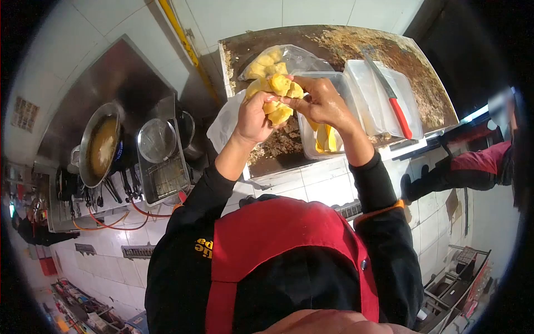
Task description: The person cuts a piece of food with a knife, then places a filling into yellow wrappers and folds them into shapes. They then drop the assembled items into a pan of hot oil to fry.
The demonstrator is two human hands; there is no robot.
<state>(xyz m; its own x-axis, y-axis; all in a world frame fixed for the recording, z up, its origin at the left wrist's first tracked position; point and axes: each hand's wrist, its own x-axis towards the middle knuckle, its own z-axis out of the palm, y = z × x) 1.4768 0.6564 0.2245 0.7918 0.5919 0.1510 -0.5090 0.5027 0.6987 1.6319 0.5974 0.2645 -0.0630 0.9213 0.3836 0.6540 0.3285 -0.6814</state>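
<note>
Both my hands are raised together over the worn table. Between them is a clump of soft-looking yellow food pieces (pixel 280 84); their exact kind I cannot make out. My left hand (pixel 256 118) is closed around the lower left side of the clump. The fingers of my right hand (pixel 322 103) pinch it from the right. Just behind, a clear plastic bag (pixel 306 58) holds more yellow pieces (pixel 264 64). Below my right hand stands a clear plastic tub (pixel 308 136) with yellow strips (pixel 324 138) inside. Another translucent bag or container (pixel 225 122) lies beside my left wrist.
A red-handled knife (pixel 399 117) lies across a second translucent container (pixel 361 83) at the right of the worn table (pixel 334 42). To the left, a wide pan (pixel 103 145) holds brownish liquid, near a fryer basket (pixel 167 178). Another person's leg (pixel 456 181) shows at right.
</note>
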